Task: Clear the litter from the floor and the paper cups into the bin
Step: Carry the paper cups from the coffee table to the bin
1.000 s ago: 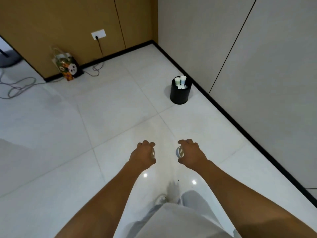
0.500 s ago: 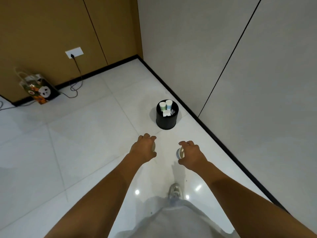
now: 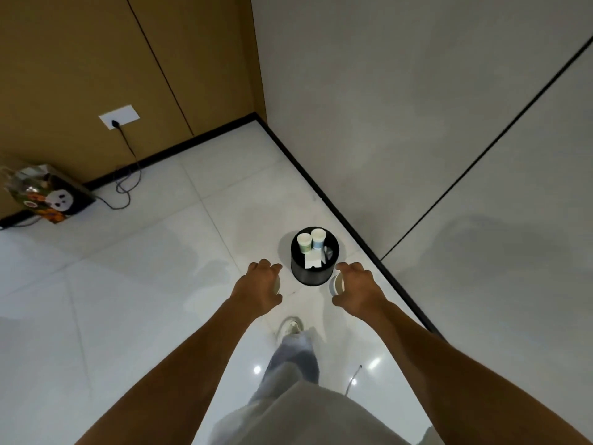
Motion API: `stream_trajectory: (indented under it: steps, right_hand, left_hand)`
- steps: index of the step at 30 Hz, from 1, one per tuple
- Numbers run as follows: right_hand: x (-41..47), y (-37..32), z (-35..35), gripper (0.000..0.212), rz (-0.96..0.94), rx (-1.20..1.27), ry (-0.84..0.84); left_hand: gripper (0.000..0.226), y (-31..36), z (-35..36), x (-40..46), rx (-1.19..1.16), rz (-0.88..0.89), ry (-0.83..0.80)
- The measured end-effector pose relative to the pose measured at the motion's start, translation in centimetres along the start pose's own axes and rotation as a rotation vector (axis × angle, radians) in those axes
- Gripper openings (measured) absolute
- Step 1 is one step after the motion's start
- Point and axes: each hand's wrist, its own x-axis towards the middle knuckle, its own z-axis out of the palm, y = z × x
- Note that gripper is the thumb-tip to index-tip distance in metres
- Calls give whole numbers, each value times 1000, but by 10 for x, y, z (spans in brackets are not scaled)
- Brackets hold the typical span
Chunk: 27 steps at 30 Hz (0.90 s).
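A black round bin (image 3: 313, 273) stands on the white floor close to the grey wall. Two paper cups (image 3: 310, 240) and a scrap of white paper (image 3: 313, 261) sit inside it. My left hand (image 3: 258, 289) grips a pale paper cup (image 3: 276, 284), mostly hidden under the fingers, just left of the bin. Just right of the bin, my right hand (image 3: 356, 289) holds a second paper cup (image 3: 337, 285) whose open mouth faces left. Both hands hover just short of the bin.
A patterned gift bag (image 3: 48, 199) leans against the brown wall at far left. A black cable (image 3: 123, 187) runs from the wall socket (image 3: 118, 116) down onto the floor. My shoe (image 3: 290, 327) and trouser leg are below the hands. The black skirting runs along the right.
I have walked toward the bin, which now lies right in front of my hands. Both hands keep their cups and have spread slightly apart.
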Motion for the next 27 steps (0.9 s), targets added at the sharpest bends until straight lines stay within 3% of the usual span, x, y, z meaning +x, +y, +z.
stream_trajectory:
  steps: [12, 20, 27]
  right_hand:
    - [161, -8, -68, 71, 54, 96, -74]
    - [279, 22, -79, 70, -26, -19, -158]
    - [381, 52, -34, 65, -77, -46, -177]
  left_hand:
    - [66, 11, -59, 165, -69, -32, -46]
    - [60, 18, -27, 260, -178, -189, -25]
    - [59, 4, 34, 356, -253, -270, 28]
